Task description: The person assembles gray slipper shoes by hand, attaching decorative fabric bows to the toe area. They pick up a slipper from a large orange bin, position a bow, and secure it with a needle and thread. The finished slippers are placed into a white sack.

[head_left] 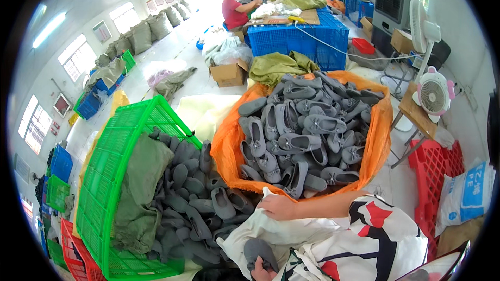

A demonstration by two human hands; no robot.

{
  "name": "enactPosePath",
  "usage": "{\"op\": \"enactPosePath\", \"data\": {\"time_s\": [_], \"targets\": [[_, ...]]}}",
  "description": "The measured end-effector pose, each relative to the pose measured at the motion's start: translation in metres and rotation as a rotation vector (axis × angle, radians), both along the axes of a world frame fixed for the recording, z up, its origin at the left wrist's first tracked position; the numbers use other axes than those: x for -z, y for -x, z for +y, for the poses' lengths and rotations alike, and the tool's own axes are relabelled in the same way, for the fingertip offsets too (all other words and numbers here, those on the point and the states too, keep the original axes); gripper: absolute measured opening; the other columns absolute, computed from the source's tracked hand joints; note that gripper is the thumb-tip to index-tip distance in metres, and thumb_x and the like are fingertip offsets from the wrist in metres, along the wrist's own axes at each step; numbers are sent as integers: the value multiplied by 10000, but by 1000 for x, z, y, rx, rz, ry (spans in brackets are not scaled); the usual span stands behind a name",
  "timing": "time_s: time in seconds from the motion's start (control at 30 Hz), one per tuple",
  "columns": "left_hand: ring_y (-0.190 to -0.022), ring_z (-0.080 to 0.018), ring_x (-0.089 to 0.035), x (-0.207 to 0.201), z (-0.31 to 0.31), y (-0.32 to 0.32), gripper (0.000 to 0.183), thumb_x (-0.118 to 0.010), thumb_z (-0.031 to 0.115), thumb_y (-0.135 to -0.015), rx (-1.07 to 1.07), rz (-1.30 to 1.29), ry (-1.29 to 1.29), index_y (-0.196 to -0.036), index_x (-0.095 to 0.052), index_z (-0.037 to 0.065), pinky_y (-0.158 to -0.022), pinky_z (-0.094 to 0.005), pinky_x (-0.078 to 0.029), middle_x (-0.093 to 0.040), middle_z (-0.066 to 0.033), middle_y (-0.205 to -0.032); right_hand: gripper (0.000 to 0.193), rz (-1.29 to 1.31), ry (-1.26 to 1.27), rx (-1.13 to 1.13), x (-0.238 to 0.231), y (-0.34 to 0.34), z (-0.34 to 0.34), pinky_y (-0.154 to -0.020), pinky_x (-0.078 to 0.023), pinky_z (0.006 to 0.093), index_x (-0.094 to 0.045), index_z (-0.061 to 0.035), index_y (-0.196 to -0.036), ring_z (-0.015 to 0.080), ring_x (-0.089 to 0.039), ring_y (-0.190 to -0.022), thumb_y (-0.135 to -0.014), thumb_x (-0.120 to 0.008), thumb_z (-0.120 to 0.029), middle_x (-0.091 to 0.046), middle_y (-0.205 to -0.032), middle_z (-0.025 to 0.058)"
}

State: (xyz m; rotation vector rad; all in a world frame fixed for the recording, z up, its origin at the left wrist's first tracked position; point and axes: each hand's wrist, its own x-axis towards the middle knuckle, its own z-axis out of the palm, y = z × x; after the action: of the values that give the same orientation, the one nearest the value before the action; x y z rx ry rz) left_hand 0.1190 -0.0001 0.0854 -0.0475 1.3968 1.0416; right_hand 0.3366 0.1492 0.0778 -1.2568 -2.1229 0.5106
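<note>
Grip of the left hand [259,271] is closed around a grey shoe [259,252] at the bottom centre of the frame, the hand partly cut off by the lower edge. Just above it, the right hand [278,208] reaches in from the right with its fingers bent over a white cloth [245,234]; I cannot tell whether that grip pinches the fabric or only rests on it. The cloth spreads beneath both hands, touching the shoe. A white sleeve [385,229] with red and black shapes fills the lower right.

At lower left stands a bright green mesh crate [94,177], loaded with a heap of dark grey shoes [192,213] that lie every which way; an olive cloth [136,198] is bunched inside it, against the wall. Right of centre, an orange sack [224,151] lies open, filled with grey bow-trimmed shoes [299,125]. A green cover [273,68] sits crumpled behind it.

On the right, a pink-and-white fan [433,96] stands on a wooden stool [414,112], with a red plastic pallet [424,169] and a white-and-blue bag [465,195] below. At upper centre, a person in red [235,14] sits beside a surface of blue crates [297,41], near a cardboard box [228,75].
</note>
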Motion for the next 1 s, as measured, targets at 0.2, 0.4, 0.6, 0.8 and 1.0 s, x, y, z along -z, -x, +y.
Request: {"op": "enactPosePath", "data": {"time_s": [0.2, 0.4, 0.6, 0.8, 1.0], "targets": [[-696, -212, -552, 0, -2, 1, 297, -746, 308, -858, 15, 122, 90, -855, -648, 27, -611, -370, -494, -606, -71, -752, 204, -194, -27, -174, 27, 16, 14, -958, -436, 407, -632, -65, -985, 282, -563, -1060, -841, -640, -209, -613, -1017, 110], [-672, -203, -550, 5, 2, -2, 296, -747, 311, -858, 5, 83, 78, -839, -644, 35, -591, -361, -488, -602, -69, -739, 196, -253, -10, -205, 33, 22, 15, -992, -405, 392, -651, -73, -937, 254, -552, -1070, -837, -630, -241, -618, -1007, 84], [-648, -193, -547, 4, 6, 0, 296, -748, 315, -859, 13, 63, 59, -824, -639, 43, -570, -353, -481, -598, -67, -727, 174, -219, -44, -186, 38, 24, 16, -988, -399, 389, -640, -68, -880, 248, -555, -1059, -822, -621, -230, -624, -958, 76], [-624, -184, -544, -8, 3, -3, 296, -749, 319, -859, 2, -1, 13, -808, -635, 50, -550, -345, -475, -595, -65, -715, 172, -227, -15, -189, 38, 21, 17, -974, -415, 398, -642, -81, -928, 257, -565, -1047, -822, -644, -216, -621, -980, 71], [-927, -351, -658, 45, -7, 23, 460, -656, 274, -904, 131, 37, -92, -1229, -526, -25, -744, -504, -572, -633, -165, -1087, 151, -213, -39, -181, 39, 23, 18, -972, -416, 396, -641, -82, -912, 257, -569, -1027, -825, -637, -207, -618, -968, 67]]}}
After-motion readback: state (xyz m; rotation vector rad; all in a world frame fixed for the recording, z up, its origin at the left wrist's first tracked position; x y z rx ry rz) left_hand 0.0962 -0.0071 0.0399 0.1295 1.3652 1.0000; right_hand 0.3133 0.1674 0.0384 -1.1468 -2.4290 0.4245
